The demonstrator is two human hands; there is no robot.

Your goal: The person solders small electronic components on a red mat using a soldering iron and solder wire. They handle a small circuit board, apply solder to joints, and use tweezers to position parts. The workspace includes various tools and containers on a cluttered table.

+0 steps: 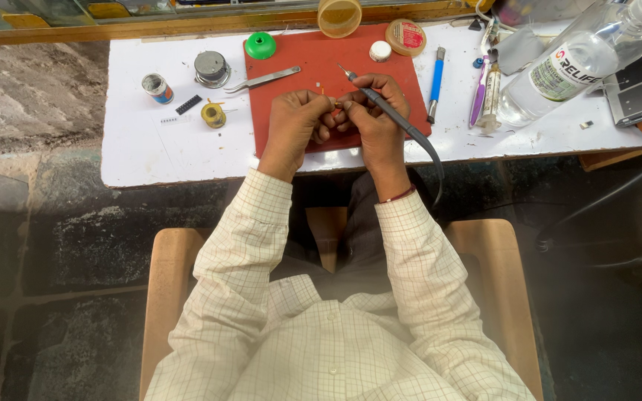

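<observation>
My right hand [374, 113] grips a grey soldering iron [388, 111] like a pen, its thin tip pointing up and left over the red mat [313, 63]. Its dark cable [429, 152] runs back past my wrist. My left hand [297, 122] rests on the mat beside the right one, with fingertips pinched on a very small part where the two hands meet. The part is too small to identify. Both forearms are in a checked cream shirt.
On the white worktop [139, 148]: metal tweezers [261, 79], a green cap [261, 45], a small solder spool [213, 114], a round metal tin [212, 68], a small can [157, 87], a blue-handled tool [435, 83], a clear plastic bottle [574, 59]. Wooden chair arms flank me.
</observation>
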